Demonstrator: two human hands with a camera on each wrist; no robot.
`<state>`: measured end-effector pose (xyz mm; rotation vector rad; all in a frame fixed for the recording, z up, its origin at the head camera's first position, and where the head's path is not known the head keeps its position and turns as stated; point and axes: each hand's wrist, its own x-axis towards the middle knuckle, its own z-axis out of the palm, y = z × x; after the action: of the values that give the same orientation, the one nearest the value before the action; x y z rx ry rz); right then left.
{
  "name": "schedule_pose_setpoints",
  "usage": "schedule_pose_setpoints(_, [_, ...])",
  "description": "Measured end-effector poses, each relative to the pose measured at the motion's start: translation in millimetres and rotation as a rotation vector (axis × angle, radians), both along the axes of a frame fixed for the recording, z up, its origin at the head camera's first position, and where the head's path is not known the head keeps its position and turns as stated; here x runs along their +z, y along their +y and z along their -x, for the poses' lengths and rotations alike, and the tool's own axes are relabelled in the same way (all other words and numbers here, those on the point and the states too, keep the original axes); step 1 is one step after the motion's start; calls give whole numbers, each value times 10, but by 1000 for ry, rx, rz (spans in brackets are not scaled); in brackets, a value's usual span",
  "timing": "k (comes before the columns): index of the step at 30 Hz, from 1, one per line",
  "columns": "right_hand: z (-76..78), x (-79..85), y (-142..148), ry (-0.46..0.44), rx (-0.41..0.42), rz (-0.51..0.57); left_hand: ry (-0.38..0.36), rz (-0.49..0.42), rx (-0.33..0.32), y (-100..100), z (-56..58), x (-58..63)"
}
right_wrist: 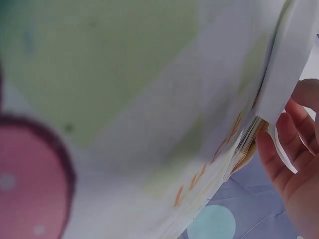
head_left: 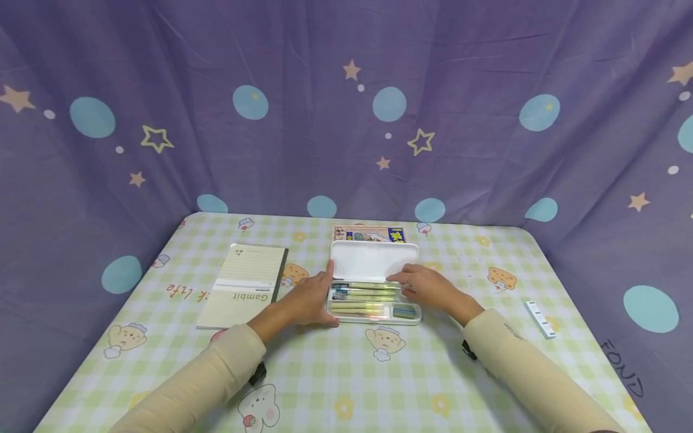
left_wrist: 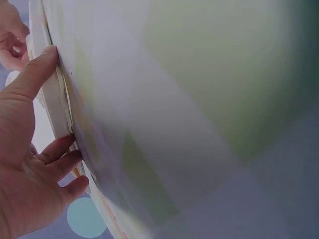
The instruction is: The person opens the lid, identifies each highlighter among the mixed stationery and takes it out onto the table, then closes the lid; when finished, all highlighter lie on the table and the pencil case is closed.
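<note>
A white pencil case (head_left: 375, 262) lies with its lid raised toward the back. Inside it are several pale pens and pencils (head_left: 363, 294) and a small greenish block (head_left: 403, 311) at the right end of the front compartment. My left hand (head_left: 311, 297) holds the case's left end, thumb at the front corner and fingers toward the back. The left wrist view shows that thumb (left_wrist: 42, 69) against the case's side. My right hand (head_left: 430, 288) reaches over the right end with bent fingers, its fingertips by the hinge and the pens. What they touch is hidden.
Left of the case lies a notebook (head_left: 246, 282) marked Gambit. A printed booklet (head_left: 368, 233) sticks out behind the lid. At the right is a small white-and-blue strip (head_left: 540, 319). A purple curtain (head_left: 325, 150) hangs behind the table with its checked cloth (head_left: 400, 385).
</note>
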<state>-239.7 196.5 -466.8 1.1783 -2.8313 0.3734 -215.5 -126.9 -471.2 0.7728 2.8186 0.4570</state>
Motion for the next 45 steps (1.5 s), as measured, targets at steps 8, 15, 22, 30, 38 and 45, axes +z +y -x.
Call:
schedule_pose_setpoints(8, [22,-53,-37,51,25,-29,1,5,1,-2,-11,10])
schedule_pose_setpoints(15, [20,-51,-42,59,18,-22,4,-6,0,-5,-7,9])
schedule_pose_setpoints(22, [19,-54,-52,60,3,-31,7,-6,-4,-7,-15,6])
schedule_pose_setpoints(30, [35,-53,-42,60,-9,-37,20,-6,-9,-11,-4,-8])
schedule_pose_setpoints(38, [19,-27,-1,57,-47,-32,-3,-9,5,-7,-9,-11])
schedule_pose_setpoints(45, [8,-21,17,54,-32,-30,10,-1,12,-13,-6,-24])
